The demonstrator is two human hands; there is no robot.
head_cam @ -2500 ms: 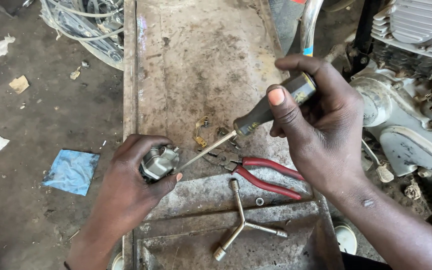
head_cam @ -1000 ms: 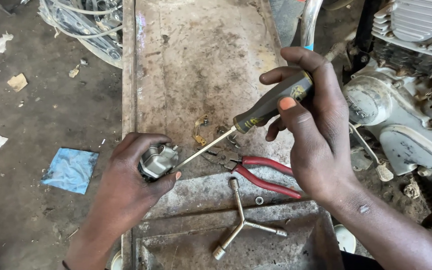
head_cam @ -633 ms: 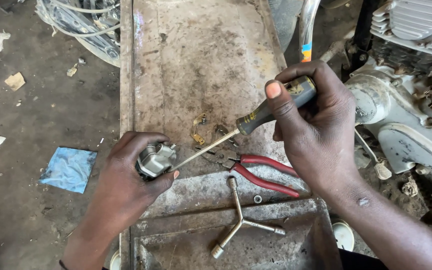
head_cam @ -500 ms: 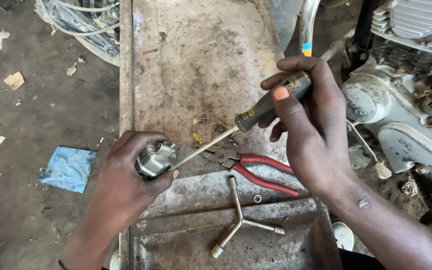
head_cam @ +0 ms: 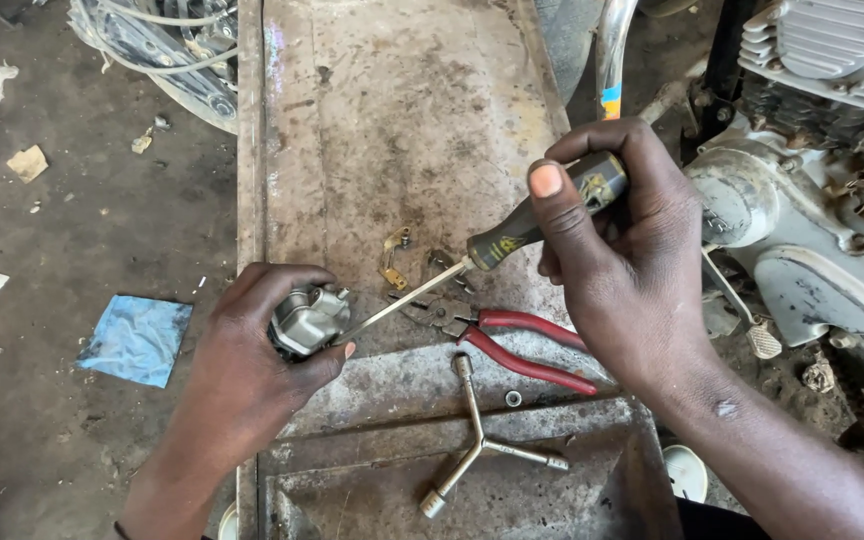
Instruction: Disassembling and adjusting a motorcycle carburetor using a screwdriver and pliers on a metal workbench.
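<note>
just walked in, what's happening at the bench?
A person is working on a small metal part, gripped in the left hand at the edge of a worn metal bench. The right hand holds a screwdriver by its dark handle, with the tip set into the part. Red-handled pliers, a three-way socket wrench and a few small loose brass bits lie on the bench. A motorcycle engine sits to the right.

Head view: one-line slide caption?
Left hand grips small metal part; right hand drives screwdriver into it.
</note>
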